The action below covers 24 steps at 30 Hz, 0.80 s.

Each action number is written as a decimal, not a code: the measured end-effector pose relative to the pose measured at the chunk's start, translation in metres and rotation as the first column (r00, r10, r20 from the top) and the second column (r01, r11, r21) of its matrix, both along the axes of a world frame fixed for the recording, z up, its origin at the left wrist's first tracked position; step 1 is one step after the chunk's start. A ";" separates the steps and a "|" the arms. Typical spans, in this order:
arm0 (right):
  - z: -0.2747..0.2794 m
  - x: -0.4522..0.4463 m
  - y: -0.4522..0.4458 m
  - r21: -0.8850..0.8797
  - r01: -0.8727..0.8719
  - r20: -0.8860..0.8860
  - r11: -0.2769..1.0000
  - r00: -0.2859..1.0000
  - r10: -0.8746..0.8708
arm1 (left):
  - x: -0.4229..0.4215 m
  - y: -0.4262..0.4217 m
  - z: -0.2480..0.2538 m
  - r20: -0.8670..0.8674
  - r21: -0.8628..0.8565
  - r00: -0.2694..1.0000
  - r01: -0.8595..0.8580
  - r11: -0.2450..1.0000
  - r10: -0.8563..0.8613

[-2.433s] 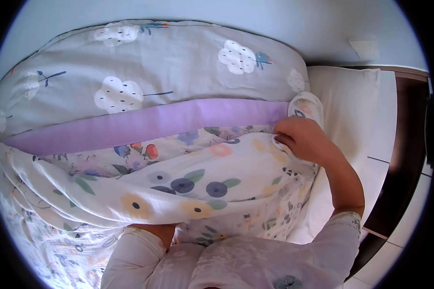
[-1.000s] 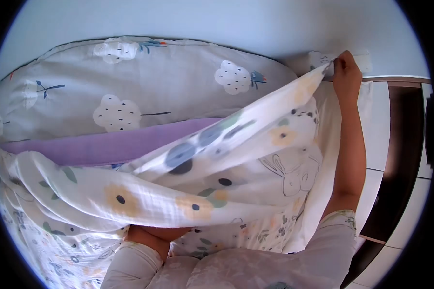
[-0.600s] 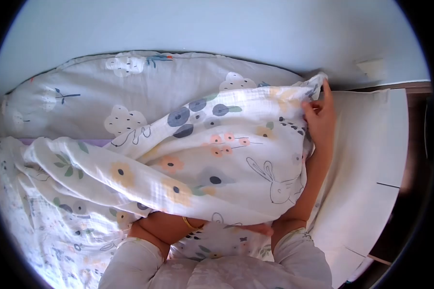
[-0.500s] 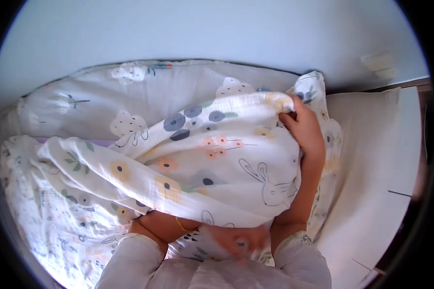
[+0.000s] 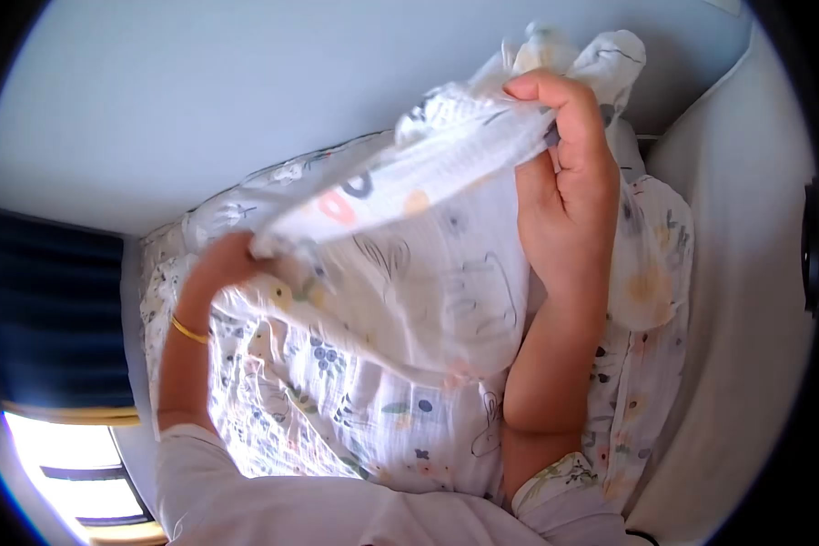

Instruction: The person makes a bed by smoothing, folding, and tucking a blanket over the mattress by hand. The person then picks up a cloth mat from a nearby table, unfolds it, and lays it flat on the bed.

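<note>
A thin white blanket (image 5: 419,264) printed with flowers and rabbit outlines is stretched between my hands above the bed. My left hand (image 5: 227,261), with a yellow band at the wrist, is closed on its edge at the left and slightly blurred. Higher up on the right, my right hand (image 5: 569,155) has its fingers closed over a bunched part of the upper edge. The cloth hangs in a loose sag between them, and some of it spills beyond my right hand. Beneath lies a similar patterned sheet (image 5: 409,419), lit brightly at the left.
A pale wall (image 5: 246,100) rises behind the bed, with a patterned padded side (image 5: 291,173) along it. On the left a dark curtain (image 5: 50,318) hangs above a bright window (image 5: 73,455). A plain pale panel (image 5: 737,246) borders the bed on the right.
My left hand has come out from beneath the blanket and moved up and left, holding its edge. My right hand has risen with the cloth. The view has shifted, bringing the window in.
</note>
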State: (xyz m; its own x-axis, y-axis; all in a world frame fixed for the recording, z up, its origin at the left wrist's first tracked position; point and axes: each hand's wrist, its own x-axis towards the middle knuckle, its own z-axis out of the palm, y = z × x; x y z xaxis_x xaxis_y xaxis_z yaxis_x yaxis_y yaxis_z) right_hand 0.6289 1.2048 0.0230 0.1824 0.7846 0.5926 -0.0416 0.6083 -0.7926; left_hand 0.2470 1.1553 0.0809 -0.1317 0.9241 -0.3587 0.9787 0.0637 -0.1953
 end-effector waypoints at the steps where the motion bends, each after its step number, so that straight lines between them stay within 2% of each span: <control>1: 0.000 0.001 0.000 0.055 0.029 0.052 0.998 0.998 -0.032 | -0.012 0.017 0.016 -0.468 0.202 0.883 0.053 0.978 0.049; 2: 0.006 0.003 0.000 0.156 0.093 0.156 0.983 0.981 -0.117 | 0.000 0.036 0.047 -0.633 0.305 0.765 0.104 0.947 0.120; 3: 0.009 0.003 0.001 0.262 0.146 0.248 0.954 0.945 -0.213 | -0.005 0.057 0.070 -0.606 0.435 0.753 0.041 0.900 0.258; 5: 0.005 -0.001 0.004 0.246 0.229 0.350 0.942 0.885 -0.307 | -0.024 0.089 0.105 -0.448 0.658 0.813 0.018 0.753 0.372; 6: 0.000 0.001 0.006 0.217 0.287 0.404 0.933 0.844 -0.353 | -0.075 0.112 0.115 -0.364 0.729 0.819 -0.047 0.683 0.444; 7: -0.004 0.003 0.007 0.177 0.331 0.458 0.927 0.806 -0.376 | -0.103 0.117 0.109 0.149 0.781 0.913 -0.345 0.521 0.381; 8: -0.009 0.005 0.008 0.141 0.375 0.514 0.916 0.764 -0.391 | -0.122 0.123 0.100 0.621 0.654 0.758 -0.641 0.401 0.198; 9: -0.014 0.005 0.008 0.086 0.421 0.598 0.903 0.703 -0.385 | -0.132 0.128 0.092 0.919 0.381 0.391 -0.852 0.359 -0.049; 10: -0.021 0.004 0.007 0.032 0.470 0.678 0.882 0.638 -0.365 | -0.122 0.119 0.077 0.942 0.268 0.154 -0.880 0.391 -0.298; 11: -0.027 0.003 0.006 -0.018 0.520 0.754 0.854 0.568 -0.331 | -0.117 0.115 0.065 0.919 0.281 0.128 -0.877 0.391 -0.373; 12: -0.032 0.004 0.008 -0.090 0.512 0.777 0.854 0.573 -0.261 | -0.132 0.118 0.039 0.757 0.653 0.562 -0.667 0.359 -0.332; 13: -0.036 0.005 0.012 -0.160 0.502 0.793 0.850 0.578 -0.192 | -0.132 0.116 0.020 0.411 0.885 0.868 -0.306 0.350 -0.280; 15: -0.042 0.005 0.014 -0.241 0.505 0.823 0.828 0.559 -0.101 | -0.105 0.092 -0.017 0.352 0.819 0.910 -0.187 0.543 -0.218; 17: -0.043 0.005 0.015 -0.249 0.541 0.860 0.804 0.505 -0.074 | -0.052 0.057 -0.047 0.397 0.729 0.912 -0.243 0.640 -0.106; 19: -0.041 0.005 0.016 -0.258 0.575 0.885 0.776 0.463 -0.048 | -0.012 0.037 -0.071 0.721 0.611 0.674 -0.509 0.606 -0.162; 22: -0.042 0.004 0.020 -0.238 0.598 0.893 0.765 0.445 -0.070 | -0.013 0.035 -0.135 0.792 0.606 0.474 -0.688 0.400 -0.385; 24: -0.044 0.002 0.021 -0.230 0.595 0.893 0.770 0.444 -0.077 | -0.009 0.033 -0.139 0.700 0.693 0.656 -0.527 0.492 -0.282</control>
State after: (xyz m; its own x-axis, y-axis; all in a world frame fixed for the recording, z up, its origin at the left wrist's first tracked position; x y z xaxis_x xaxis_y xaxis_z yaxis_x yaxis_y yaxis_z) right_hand 0.6307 1.2259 -0.0208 0.1512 0.9654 0.2124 0.8745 -0.0305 -0.4840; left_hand 0.2377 1.1878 -0.0579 -0.3804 0.7870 0.4858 0.7142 -0.0838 0.6949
